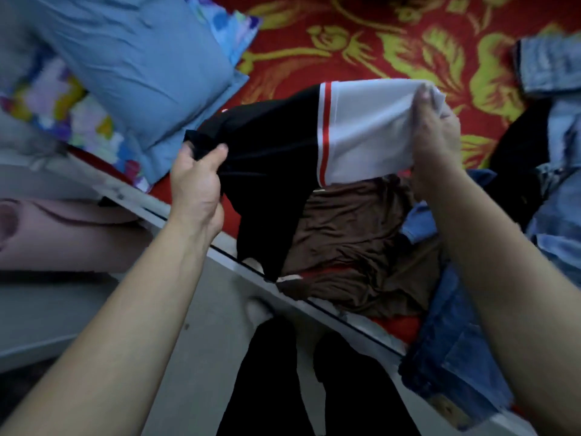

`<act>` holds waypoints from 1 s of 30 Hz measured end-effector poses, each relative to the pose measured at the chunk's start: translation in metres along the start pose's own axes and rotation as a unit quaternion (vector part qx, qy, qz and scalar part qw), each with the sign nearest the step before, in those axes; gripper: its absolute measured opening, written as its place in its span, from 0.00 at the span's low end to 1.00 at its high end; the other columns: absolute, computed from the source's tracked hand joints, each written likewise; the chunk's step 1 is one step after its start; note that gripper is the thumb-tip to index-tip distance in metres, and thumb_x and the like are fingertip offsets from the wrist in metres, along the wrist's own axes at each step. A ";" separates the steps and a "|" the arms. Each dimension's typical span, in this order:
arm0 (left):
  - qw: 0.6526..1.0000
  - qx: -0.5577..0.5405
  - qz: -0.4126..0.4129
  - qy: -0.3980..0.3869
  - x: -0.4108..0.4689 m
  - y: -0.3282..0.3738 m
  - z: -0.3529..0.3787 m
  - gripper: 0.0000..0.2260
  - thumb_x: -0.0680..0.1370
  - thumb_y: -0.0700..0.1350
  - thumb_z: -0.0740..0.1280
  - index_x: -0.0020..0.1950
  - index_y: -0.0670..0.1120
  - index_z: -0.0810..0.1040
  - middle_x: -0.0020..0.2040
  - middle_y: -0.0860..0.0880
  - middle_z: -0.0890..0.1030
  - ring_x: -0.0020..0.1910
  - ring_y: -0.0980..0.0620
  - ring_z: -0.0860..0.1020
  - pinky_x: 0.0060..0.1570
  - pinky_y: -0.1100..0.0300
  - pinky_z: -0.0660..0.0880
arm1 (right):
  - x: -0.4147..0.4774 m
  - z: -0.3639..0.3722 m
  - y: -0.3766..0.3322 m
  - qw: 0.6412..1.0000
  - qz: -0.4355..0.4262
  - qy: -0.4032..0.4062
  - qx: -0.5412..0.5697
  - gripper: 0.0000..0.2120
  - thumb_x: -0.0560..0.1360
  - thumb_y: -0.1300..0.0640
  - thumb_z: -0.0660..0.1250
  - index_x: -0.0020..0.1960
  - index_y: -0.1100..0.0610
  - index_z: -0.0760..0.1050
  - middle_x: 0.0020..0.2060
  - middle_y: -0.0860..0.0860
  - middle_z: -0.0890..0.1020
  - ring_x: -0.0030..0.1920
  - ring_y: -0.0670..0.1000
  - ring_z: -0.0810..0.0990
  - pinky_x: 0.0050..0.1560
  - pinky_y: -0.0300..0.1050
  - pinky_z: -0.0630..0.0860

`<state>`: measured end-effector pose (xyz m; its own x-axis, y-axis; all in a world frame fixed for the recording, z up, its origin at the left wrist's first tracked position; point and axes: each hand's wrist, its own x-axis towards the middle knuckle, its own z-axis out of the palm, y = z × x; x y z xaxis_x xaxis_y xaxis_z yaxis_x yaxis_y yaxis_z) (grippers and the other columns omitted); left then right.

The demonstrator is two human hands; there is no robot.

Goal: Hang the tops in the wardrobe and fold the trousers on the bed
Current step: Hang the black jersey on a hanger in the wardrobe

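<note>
Both hands hold one black and white garment stretched between them, lifted clear above the near edge of the bed. The left hand grips the black end, thumb and curled fingers bunching the cloth. The right hand pinches the white end, which is gathered in its fingertips. A red stripe runs where the black meets the white. Whether it is a top or trousers cannot be told.

Right under it a crumpled brown garment lies on the red and yellow flowered bed cover. Beside that, to the right, blue jeans hang over the bed rail. More denim is heaped at the far right. A blue pillow rests on the bed at the left.
</note>
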<state>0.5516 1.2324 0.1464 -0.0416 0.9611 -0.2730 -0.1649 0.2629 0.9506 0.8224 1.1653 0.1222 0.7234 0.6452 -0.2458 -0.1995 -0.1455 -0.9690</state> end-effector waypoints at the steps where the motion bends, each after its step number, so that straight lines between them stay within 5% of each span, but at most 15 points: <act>1: 1.000 -0.027 -0.003 0.014 -0.012 0.022 -0.005 0.15 0.77 0.29 0.62 0.61 0.38 0.76 0.59 0.38 0.80 0.61 0.41 0.79 0.64 0.49 0.75 | -0.013 0.007 -0.018 0.999 -0.012 -0.027 0.032 0.11 0.79 0.47 0.65 0.47 0.53 0.80 0.38 0.43 0.84 0.40 0.43 0.82 0.41 0.40 0.78; 5: 0.985 -0.159 -0.051 0.050 -0.057 0.109 -0.049 0.19 0.72 0.29 0.57 0.59 0.38 0.78 0.60 0.41 0.81 0.57 0.42 0.80 0.63 0.50 0.75 | -0.094 0.024 -0.055 0.973 -0.036 -0.228 0.001 0.02 0.77 0.58 0.70 0.49 0.55 0.81 0.42 0.47 0.85 0.44 0.46 0.82 0.46 0.44 0.79; 8: 0.973 -0.223 -0.037 0.052 -0.099 0.159 -0.095 0.18 0.62 0.33 0.60 0.48 0.44 0.80 0.48 0.48 0.84 0.47 0.48 0.83 0.54 0.59 0.79 | -0.169 0.036 -0.047 0.904 -0.027 -0.416 -0.099 0.11 0.74 0.62 0.75 0.49 0.68 0.77 0.39 0.58 0.83 0.42 0.50 0.79 0.43 0.48 0.76; 11: 0.969 -0.232 -0.014 0.086 -0.144 0.193 -0.142 0.14 0.60 0.36 0.61 0.38 0.45 0.82 0.40 0.50 0.84 0.39 0.51 0.82 0.45 0.62 0.80 | -0.250 0.058 -0.036 0.835 -0.088 -0.513 -0.178 0.08 0.75 0.66 0.73 0.38 0.60 0.77 0.32 0.43 0.76 0.34 0.39 0.72 0.37 0.37 0.70; 14: 0.964 -0.248 0.015 0.093 -0.193 0.215 -0.198 0.08 0.60 0.39 0.63 0.25 0.47 0.80 0.30 0.52 0.80 0.28 0.54 0.79 0.33 0.67 0.76 | -0.337 0.078 -0.024 0.768 -0.133 -0.586 -0.220 0.11 0.77 0.64 0.69 0.37 0.54 0.78 0.33 0.40 0.78 0.36 0.36 0.73 0.39 0.38 0.71; 19: 0.965 -0.238 0.066 0.087 -0.290 0.226 -0.326 0.12 0.73 0.43 0.64 0.34 0.48 0.85 0.39 0.50 0.84 0.39 0.51 0.83 0.44 0.61 0.80 | -0.486 0.099 -0.003 0.597 -0.168 -0.729 -0.291 0.06 0.76 0.60 0.72 0.47 0.63 0.79 0.43 0.51 0.82 0.44 0.43 0.76 0.50 0.43 0.76; 25: 0.966 -0.225 0.084 0.097 -0.403 0.237 -0.457 0.12 0.75 0.50 0.69 0.49 0.43 0.87 0.51 0.43 0.85 0.50 0.45 0.84 0.46 0.54 0.81 | -0.598 0.118 0.014 0.450 -0.213 -0.735 -0.459 0.04 0.76 0.58 0.69 0.43 0.55 0.77 0.44 0.57 0.80 0.46 0.52 0.77 0.45 0.45 0.71; 26: 0.964 -0.229 0.094 0.100 -0.420 0.238 -0.473 0.12 0.74 0.49 0.69 0.49 0.43 0.87 0.50 0.42 0.85 0.49 0.44 0.85 0.46 0.54 0.81 | -0.604 0.122 0.012 0.444 -0.231 -0.720 -0.481 0.06 0.74 0.58 0.71 0.51 0.53 0.78 0.51 0.55 0.81 0.52 0.52 0.79 0.49 0.45 0.74; 27: 0.961 -0.231 0.106 0.109 -0.435 0.238 -0.488 0.11 0.72 0.47 0.69 0.48 0.42 0.87 0.48 0.41 0.86 0.48 0.44 0.85 0.45 0.54 0.81 | -0.609 0.126 0.009 0.458 -0.240 -0.707 -0.483 0.19 0.72 0.58 0.73 0.62 0.51 0.76 0.58 0.52 0.80 0.58 0.52 0.78 0.56 0.45 0.76; 29: 0.955 -0.234 0.128 0.129 -0.460 0.236 -0.512 0.12 0.68 0.44 0.68 0.46 0.42 0.87 0.45 0.41 0.85 0.45 0.43 0.85 0.44 0.53 0.81 | -0.628 0.139 -0.004 0.563 -0.175 -0.713 -0.379 0.35 0.71 0.58 0.74 0.75 0.46 0.65 0.69 0.48 0.73 0.66 0.49 0.75 0.64 0.45 0.75; 30: 0.954 -0.236 0.134 0.129 -0.470 0.234 -0.521 0.13 0.66 0.44 0.68 0.47 0.42 0.87 0.45 0.41 0.85 0.44 0.43 0.84 0.45 0.53 0.81 | -0.642 0.149 -0.014 0.619 -0.118 -0.723 -0.284 0.35 0.72 0.55 0.74 0.74 0.42 0.64 0.70 0.47 0.73 0.67 0.49 0.74 0.64 0.45 0.75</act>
<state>0.0189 0.7979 0.4204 -0.3755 0.9197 -0.1145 -0.5365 -0.1149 0.8361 0.2623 0.8644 0.2975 -0.7416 0.6353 -0.2155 0.3602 0.1060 -0.9268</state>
